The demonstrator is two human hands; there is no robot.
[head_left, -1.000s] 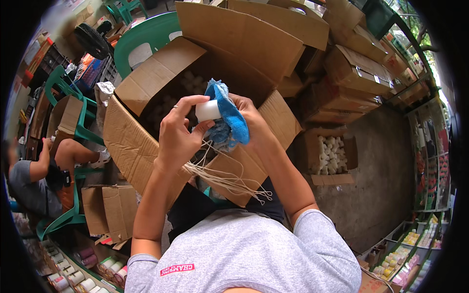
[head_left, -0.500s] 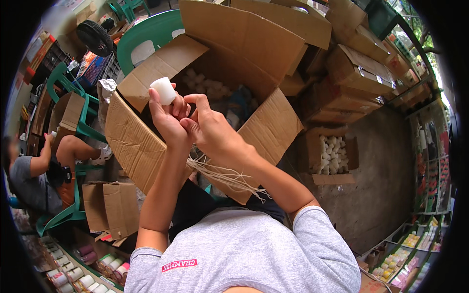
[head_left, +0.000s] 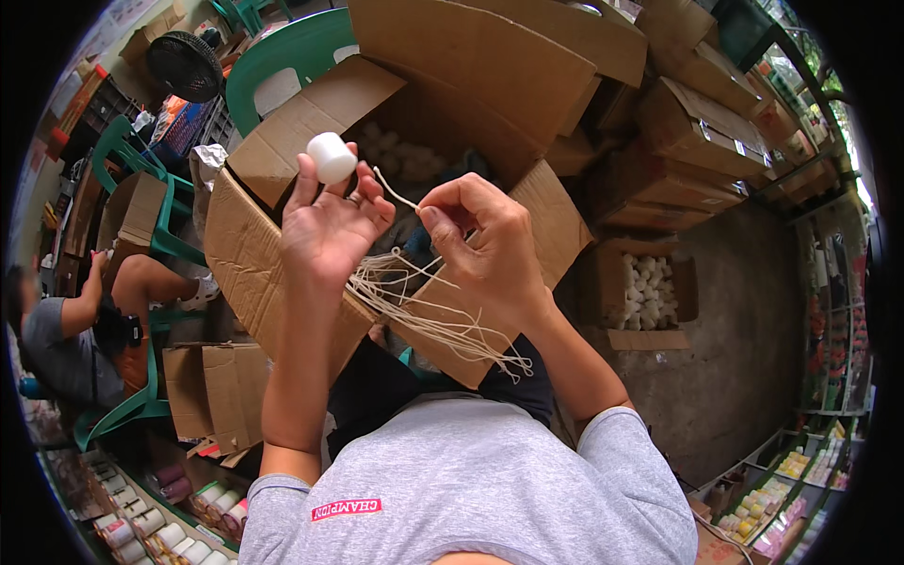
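Observation:
A short white cylindrical candle [head_left: 331,158] rests between the thumb and fingers of my left hand [head_left: 330,229], whose palm faces up. Just to the right, my right hand [head_left: 494,240] pinches a thin white wick [head_left: 395,192] between thumb and forefinger; its free end points toward the candle, apart from it. Below both hands, a bundle of loose wicks [head_left: 452,325] lies across the near flaps of a big open cardboard box [head_left: 250,268]. Inside that box, partly in shade, are several white candles [head_left: 400,155].
A smaller carton [head_left: 650,339] with many white pieces stands on the floor at right. Stacked boxes [head_left: 678,160] rise behind it. A green chair [head_left: 282,56] stands behind the big box. At left another person [head_left: 71,339] sits beside a small open box [head_left: 235,395].
My hands have come apart. The right hand moved right with a wick now showing in its pinch; the left hand's fingers have opened out somewhat, and the candle shifted slightly right.

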